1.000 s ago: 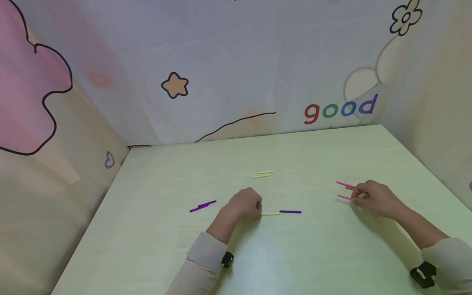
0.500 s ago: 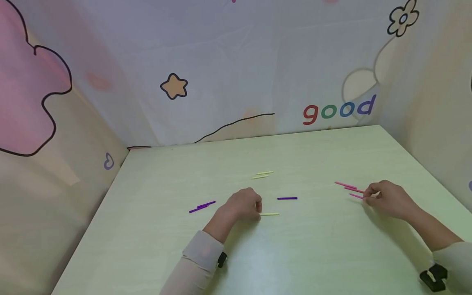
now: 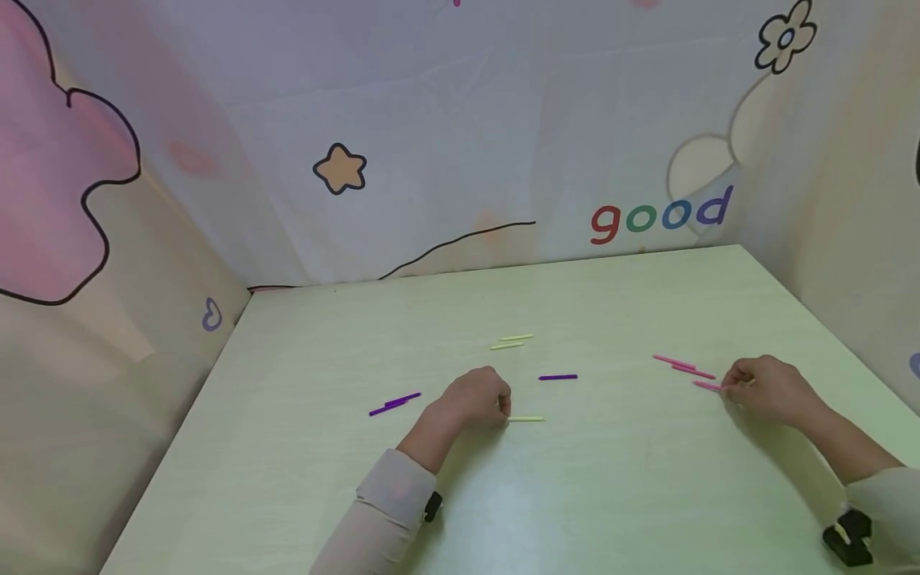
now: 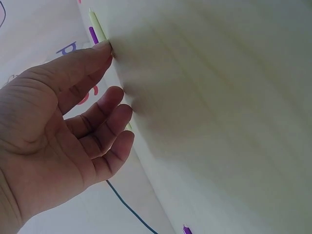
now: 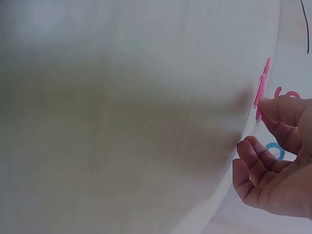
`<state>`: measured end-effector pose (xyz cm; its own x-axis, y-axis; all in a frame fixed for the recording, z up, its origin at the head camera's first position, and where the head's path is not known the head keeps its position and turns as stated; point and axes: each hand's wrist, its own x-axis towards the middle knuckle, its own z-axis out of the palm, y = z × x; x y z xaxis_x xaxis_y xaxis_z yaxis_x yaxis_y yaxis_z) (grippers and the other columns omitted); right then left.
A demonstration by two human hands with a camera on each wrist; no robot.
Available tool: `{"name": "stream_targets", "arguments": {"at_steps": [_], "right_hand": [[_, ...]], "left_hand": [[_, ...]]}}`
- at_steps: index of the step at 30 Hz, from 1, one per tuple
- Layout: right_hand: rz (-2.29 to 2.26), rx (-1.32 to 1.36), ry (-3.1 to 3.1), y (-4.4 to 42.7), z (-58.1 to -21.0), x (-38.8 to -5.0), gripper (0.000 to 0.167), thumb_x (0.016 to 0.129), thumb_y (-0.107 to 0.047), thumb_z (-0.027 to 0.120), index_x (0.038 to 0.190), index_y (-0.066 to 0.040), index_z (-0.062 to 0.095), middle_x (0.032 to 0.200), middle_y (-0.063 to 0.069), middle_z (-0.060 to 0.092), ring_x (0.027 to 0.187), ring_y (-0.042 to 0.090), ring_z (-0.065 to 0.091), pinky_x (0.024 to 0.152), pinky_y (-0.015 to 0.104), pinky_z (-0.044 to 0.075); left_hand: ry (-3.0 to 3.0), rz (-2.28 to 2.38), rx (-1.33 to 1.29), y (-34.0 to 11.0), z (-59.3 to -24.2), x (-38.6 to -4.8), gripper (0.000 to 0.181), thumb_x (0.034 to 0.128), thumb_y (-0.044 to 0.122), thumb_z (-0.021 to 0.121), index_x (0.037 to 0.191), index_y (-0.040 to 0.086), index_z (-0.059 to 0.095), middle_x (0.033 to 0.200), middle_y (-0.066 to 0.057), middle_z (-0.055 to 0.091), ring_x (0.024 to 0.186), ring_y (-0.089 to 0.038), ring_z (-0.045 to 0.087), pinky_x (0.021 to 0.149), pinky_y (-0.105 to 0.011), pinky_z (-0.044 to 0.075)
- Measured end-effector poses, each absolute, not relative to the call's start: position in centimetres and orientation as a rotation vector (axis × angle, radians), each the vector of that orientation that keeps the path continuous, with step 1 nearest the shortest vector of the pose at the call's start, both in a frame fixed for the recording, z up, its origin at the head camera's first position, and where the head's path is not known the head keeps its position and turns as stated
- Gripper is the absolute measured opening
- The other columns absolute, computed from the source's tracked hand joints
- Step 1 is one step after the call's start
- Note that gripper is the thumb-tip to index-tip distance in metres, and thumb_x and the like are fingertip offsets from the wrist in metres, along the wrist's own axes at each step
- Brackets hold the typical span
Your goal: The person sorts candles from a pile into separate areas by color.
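Observation:
In the head view, my left hand [image 3: 476, 397] pinches the near end of a thin pale yellow stick [image 3: 528, 419] low over the table. The left wrist view shows the yellow stick [image 4: 96, 25] with a fine point at its far end, between thumb and forefinger. My right hand [image 3: 769, 391], further right, pinches one end of a short pink stick [image 3: 707, 386]. Two other pink sticks [image 3: 674, 362] lie just beyond it, partly side by side. A single purple stick [image 3: 557, 377] lies behind the held yellow one.
Two purple sticks [image 3: 394, 404] lie left of my left hand, overlapping. Farther back are two pale yellow sticks [image 3: 512, 343]. The pale table [image 3: 611, 495] meets a printed cloth wall [image 3: 460, 160] at the back and sides.
The purple stick has shifted away from the held yellow stick, toward the back. My right hand has moved right with its pink stick, apart from the other two. My left hand stays nearly still.

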<state>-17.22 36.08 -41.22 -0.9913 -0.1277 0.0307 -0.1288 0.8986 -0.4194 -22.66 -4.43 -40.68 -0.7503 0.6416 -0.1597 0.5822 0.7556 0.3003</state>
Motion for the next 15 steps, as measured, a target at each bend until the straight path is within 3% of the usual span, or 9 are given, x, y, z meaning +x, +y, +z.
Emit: {"name": "stream_targets", "arguments": {"at_steps": [15], "right_hand": [[0.644, 0.250, -3.067, 36.60, -41.71, -17.75, 0.003, 0.078, -0.002, 0.060, 0.074, -0.003, 0.060, 0.069, 0.000, 0.055, 0.061, 0.015, 0.044, 0.053, 0.032, 0.036]], "left_hand": [[2.703, 0.290, 0.955, -4.25, -40.64, -22.53, 0.012, 0.0797, 0.012, 0.068, 0.070, 0.018, 0.065, 0.072, 0.008, 0.051, 0.074, -0.009, 0.046, 0.064, -0.022, 0.040]]}}
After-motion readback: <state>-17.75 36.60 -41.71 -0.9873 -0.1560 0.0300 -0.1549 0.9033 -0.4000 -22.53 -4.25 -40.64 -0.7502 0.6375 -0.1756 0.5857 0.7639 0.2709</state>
